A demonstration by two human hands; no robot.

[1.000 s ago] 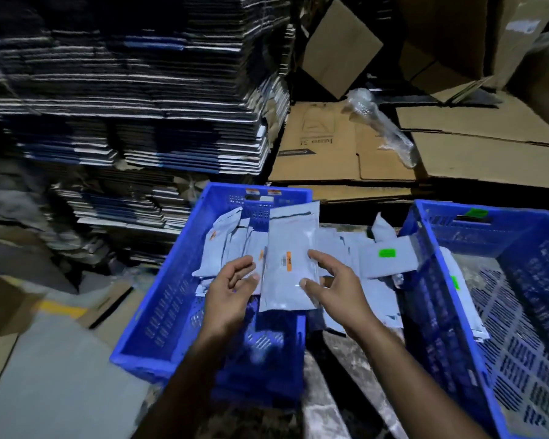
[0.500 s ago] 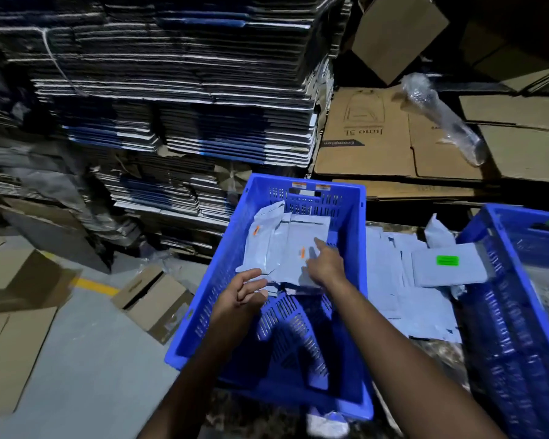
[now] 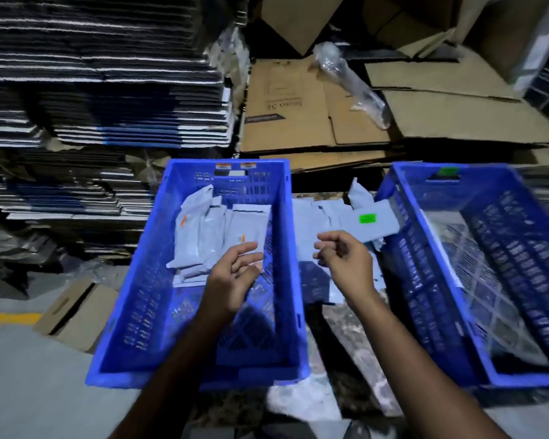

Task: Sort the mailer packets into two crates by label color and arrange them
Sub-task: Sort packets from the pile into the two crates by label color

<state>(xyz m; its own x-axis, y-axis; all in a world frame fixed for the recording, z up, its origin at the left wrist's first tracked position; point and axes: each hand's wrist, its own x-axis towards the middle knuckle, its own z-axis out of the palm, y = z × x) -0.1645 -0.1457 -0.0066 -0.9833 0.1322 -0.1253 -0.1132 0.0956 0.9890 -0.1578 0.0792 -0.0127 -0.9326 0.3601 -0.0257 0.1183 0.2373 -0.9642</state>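
Two blue crates stand side by side. The left crate (image 3: pixel 140 296) holds several grey mailer packets with orange labels (image 3: pixel 244 229) at its far end. The right crate (image 3: pixel 425 280) shows mostly bare mesh floor. Between them lies a loose pile of grey packets (image 3: pixel 317 213), topped by one with a green label (image 3: pixel 366 221). My left hand (image 3: pixel 235 274) hovers over the left crate with relaxed fingers, holding nothing. My right hand (image 3: pixel 346 258) hangs above the pile between the crates, fingers loosely curled and empty.
Tall stacks of flattened cartons (image 3: pixel 102 90) rise behind and to the left. Brown cardboard sheets (image 3: pixel 314 106) with a clear plastic roll (image 3: pixel 349 80) lie behind the crates. A small cardboard box (image 3: pixel 76 312) sits on the floor left of the left crate.
The orange-label packet was set down in the left crate. My right hand left that crate and moved right over the middle pile; my left hand opened up.
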